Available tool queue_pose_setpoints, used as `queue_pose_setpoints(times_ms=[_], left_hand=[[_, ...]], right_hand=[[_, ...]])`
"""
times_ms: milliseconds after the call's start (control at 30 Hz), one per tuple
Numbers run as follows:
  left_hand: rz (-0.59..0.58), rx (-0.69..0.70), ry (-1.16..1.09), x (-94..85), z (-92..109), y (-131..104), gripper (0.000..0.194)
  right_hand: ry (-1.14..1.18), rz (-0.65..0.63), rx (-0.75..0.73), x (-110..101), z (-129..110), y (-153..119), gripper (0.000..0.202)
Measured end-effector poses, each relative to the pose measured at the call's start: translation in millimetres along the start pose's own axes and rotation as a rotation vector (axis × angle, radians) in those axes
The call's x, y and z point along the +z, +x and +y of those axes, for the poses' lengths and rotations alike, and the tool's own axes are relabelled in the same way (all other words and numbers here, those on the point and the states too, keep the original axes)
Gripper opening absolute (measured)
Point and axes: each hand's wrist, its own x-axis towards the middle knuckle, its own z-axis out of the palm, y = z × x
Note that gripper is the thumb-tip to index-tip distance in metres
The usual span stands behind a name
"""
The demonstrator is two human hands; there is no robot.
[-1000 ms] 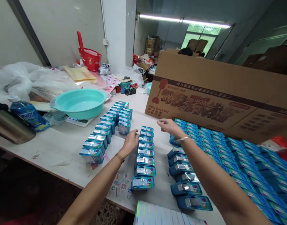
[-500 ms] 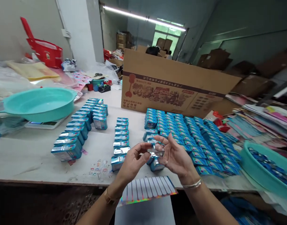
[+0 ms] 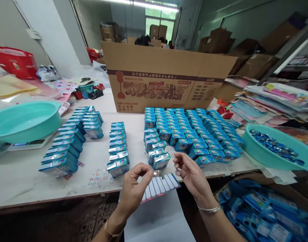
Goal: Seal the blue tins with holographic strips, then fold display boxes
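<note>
My left hand [image 3: 137, 183] pinches a small shiny silvery piece [image 3: 158, 173] between thumb and fingertips; its exact kind is too small to tell. Just right of it, my right hand [image 3: 190, 174] is raised with loosely bent fingers apart, and nothing shows in them. Beneath both hands lies a sheet of pale rounded strip labels [image 3: 159, 186] on white paper [image 3: 156, 215] at the table's front edge. Closest beyond the hands stands a blue box [image 3: 161, 161] at the front of a short row. Left of that is another row of blue boxes [image 3: 118, 167].
More blue boxes stand in a block [image 3: 194, 134] and in left rows [image 3: 65, 154]. Teal basins sit left [image 3: 30, 117] and right [image 3: 254, 151], the right one holding small blue-silver pieces. A large carton [image 3: 164, 74] stands behind. Blue packages [image 3: 264, 208] fill a container lower right.
My hands have drawn apart from each other; the shiny piece is now in my left fingers alone. The view has turned right and down.
</note>
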Motion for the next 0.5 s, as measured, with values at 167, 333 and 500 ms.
queue_pose_setpoints(times_ms=[167, 333, 500], left_hand=[[-0.041, -0.047, -0.19, -5.6, -4.7, -9.7, 0.026], [-0.096, -0.006, -0.461, -9.7, -11.6, -17.6, 0.024], [-0.151, 0.042, -0.569, -12.3, -9.5, -23.1, 0.023]], right_hand=[[-0.333, -0.345, -0.107, 7.2, 4.5, -12.5, 0.041], [-0.164, -0.47, -0.08, 25.2, 12.5, -34.9, 0.046], [0.163, -0.47, 0.199, 39.1, 24.8, -43.3, 0.04]])
